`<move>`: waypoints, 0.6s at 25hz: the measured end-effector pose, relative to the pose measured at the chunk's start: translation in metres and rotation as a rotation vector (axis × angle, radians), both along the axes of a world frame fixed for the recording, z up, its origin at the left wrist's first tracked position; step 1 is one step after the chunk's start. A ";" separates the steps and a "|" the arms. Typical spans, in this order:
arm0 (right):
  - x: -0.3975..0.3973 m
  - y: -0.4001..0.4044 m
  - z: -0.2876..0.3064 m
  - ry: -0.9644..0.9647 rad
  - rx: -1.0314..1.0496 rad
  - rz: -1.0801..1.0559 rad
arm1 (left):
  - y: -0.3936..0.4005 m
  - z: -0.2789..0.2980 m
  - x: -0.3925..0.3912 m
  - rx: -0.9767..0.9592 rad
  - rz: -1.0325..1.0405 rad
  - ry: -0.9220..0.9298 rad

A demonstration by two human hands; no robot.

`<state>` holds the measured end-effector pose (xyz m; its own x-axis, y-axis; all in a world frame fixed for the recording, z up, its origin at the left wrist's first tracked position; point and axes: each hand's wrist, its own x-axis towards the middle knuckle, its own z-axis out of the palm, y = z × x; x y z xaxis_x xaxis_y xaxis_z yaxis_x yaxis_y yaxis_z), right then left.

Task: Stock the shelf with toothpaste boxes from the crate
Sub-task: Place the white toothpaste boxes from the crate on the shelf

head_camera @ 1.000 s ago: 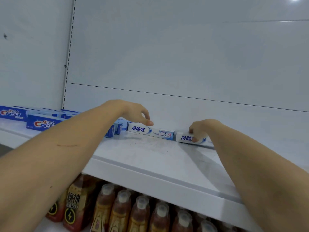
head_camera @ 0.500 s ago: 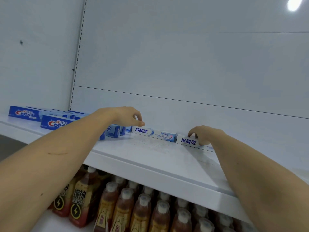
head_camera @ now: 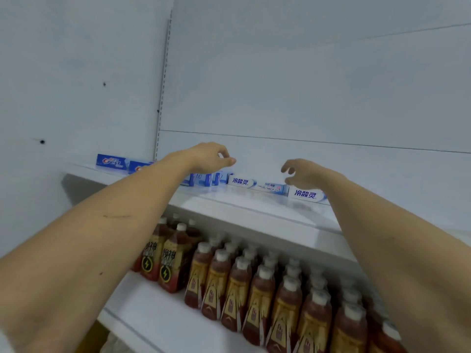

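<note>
Two white-and-blue toothpaste boxes lie end to end at the back of the white shelf (head_camera: 254, 210): one (head_camera: 254, 184) in the middle and one (head_camera: 305, 194) to its right. My left hand (head_camera: 209, 157) hovers above the left box's end, fingers loosely curled, holding nothing. My right hand (head_camera: 302, 174) is lifted just above the right box, fingers loosely curled, and empty. Several blue toothpaste boxes (head_camera: 204, 179) stand left of them, partly hidden by my left forearm. The crate is out of sight.
Two blue Crest boxes (head_camera: 112, 161) lie further left on the shelf. The lower shelf (head_camera: 142, 309) carries several rows of brown drink bottles (head_camera: 254, 289). A white back panel rises behind the shelf.
My right hand has let go of the right box and lifted off it. My left hand rose slightly. The camera view has tilted down and shifted.
</note>
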<state>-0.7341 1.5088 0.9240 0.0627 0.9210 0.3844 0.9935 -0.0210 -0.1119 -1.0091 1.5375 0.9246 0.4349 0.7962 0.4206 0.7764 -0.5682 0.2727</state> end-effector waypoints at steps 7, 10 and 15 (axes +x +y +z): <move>-0.098 -0.066 -0.019 0.579 0.234 0.412 | -0.048 -0.051 -0.030 -0.078 0.029 -0.283; -0.143 -0.095 -0.039 0.710 0.186 0.522 | -0.059 -0.067 -0.053 -0.119 -0.010 -0.411; -0.220 -0.108 -0.110 0.986 0.147 0.519 | -0.080 -0.126 -0.108 -0.223 -0.092 -0.673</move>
<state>-0.9544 1.4008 0.8145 0.0214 0.8735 0.4863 0.3542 0.4482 -0.8208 -1.1167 1.4579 0.7986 0.2078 0.8669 0.4531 0.3500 -0.4985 0.7931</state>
